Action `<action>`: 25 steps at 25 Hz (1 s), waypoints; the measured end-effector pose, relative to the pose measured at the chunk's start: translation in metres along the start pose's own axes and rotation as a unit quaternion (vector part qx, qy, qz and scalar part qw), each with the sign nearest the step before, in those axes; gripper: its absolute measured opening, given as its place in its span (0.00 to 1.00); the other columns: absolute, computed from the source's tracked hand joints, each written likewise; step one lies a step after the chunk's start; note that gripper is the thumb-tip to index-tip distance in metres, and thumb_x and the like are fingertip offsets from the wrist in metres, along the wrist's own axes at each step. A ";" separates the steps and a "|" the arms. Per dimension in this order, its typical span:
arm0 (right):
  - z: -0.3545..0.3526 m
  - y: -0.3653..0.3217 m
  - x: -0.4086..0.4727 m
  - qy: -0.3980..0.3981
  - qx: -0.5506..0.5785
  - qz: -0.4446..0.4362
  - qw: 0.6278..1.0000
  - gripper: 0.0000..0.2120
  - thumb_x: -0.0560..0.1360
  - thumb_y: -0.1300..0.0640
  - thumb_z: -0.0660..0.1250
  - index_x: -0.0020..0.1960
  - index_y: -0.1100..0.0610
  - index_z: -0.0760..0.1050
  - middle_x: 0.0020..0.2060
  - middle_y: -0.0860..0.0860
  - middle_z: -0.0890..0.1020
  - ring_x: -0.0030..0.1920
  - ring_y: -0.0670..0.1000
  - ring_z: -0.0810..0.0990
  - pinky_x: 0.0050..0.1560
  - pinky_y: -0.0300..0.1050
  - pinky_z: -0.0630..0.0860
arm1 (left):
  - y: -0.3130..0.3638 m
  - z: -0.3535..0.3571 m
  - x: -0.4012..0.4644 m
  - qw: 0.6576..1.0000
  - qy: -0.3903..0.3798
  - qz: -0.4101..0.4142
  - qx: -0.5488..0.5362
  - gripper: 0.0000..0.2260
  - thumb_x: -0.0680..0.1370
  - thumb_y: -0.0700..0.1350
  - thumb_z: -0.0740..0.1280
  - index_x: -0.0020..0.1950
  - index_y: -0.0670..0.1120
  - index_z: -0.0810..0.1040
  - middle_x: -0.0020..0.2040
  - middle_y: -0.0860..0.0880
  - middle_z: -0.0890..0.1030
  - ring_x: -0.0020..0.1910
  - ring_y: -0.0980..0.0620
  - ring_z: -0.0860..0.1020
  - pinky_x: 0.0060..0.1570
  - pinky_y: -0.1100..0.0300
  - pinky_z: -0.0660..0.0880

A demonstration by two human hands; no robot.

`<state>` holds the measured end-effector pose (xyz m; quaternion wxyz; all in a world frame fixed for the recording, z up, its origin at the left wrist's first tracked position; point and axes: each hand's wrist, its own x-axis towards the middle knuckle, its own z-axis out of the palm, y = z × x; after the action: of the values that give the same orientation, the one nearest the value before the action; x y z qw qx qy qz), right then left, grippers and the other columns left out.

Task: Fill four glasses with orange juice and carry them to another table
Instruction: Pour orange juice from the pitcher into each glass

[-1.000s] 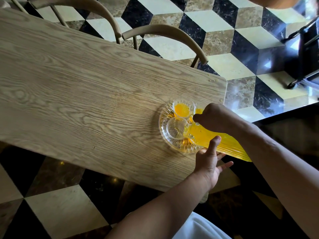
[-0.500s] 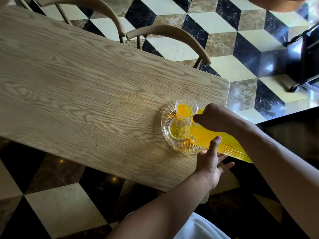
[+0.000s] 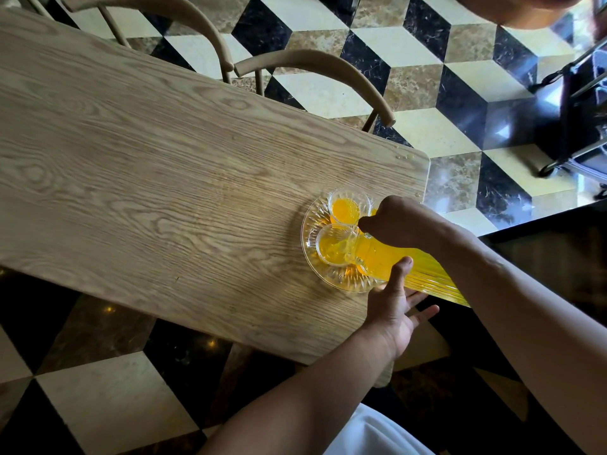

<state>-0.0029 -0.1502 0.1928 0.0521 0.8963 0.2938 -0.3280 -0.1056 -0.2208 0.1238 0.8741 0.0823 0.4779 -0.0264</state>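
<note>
A clear cut-glass tray sits near the right end of the wooden table. On it stand small glasses: the far glass holds orange juice, and the near glass is taking juice. A ribbed glass jug full of orange juice is tilted over the tray with its spout at the near glass. My right hand grips the jug near its top. My left hand supports the jug from below, thumb against its side, fingers spread. Other glasses are hidden behind my right hand.
Two curved wooden chair backs stand at the table's far side. The floor is tiled in a black, cream and brown cube pattern. A dark metal frame stands at the far right. The table's right edge is just beyond the tray.
Juice has run from the jug into the near glass, which was clear a second ago and now holds orange liquid. Both hands stay on the jug.
</note>
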 end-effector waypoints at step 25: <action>-0.004 -0.002 -0.008 0.004 -0.011 -0.008 1.000 0.18 0.78 0.47 0.64 0.36 0.59 0.73 0.31 0.55 0.76 0.32 0.53 0.73 0.33 0.43 0.67 | -0.006 0.000 0.004 1.000 0.015 0.001 -0.007 0.42 0.51 0.63 0.81 0.58 0.45 0.75 0.67 0.32 0.76 0.57 0.40 0.84 0.37 0.50 0.83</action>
<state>-0.0074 -0.1513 0.2012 0.0577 0.8948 0.3046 -0.3214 -0.1039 -0.2264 0.1201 0.8673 0.0769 0.4915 -0.0204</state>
